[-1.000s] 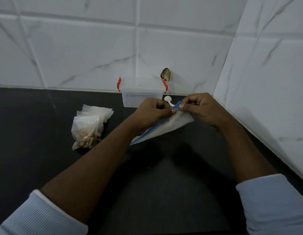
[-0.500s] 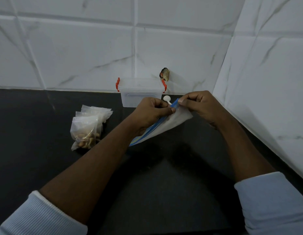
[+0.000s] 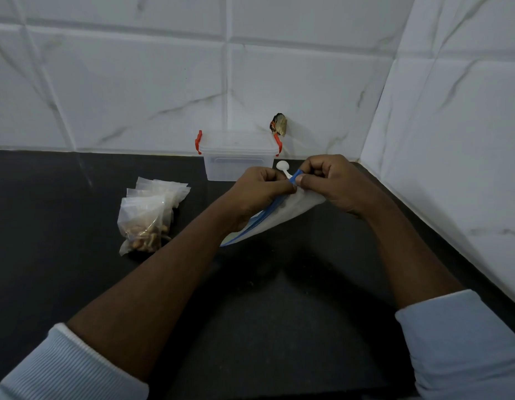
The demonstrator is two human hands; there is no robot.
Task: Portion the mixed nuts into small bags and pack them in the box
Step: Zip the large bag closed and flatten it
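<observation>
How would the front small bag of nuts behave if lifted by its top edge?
The front small bag of nuts is thin, creased clear film, so it would likely hang floppy. Its nuts gather at the bottom, so it probably sags there, bottom-heavy.

A whitish zip bag point(image 3: 282, 217) with a blue seal strip is held slanted above the black counter point(image 3: 77, 226), its low end toward the left. Left of it, several clear small bags point(image 3: 158, 194) lie in a pile, the front one holding brown nuts point(image 3: 145, 235). A clear box point(image 3: 237, 166) with red latches, lid on, stands against the wall point(image 3: 135, 96) behind.
</observation>
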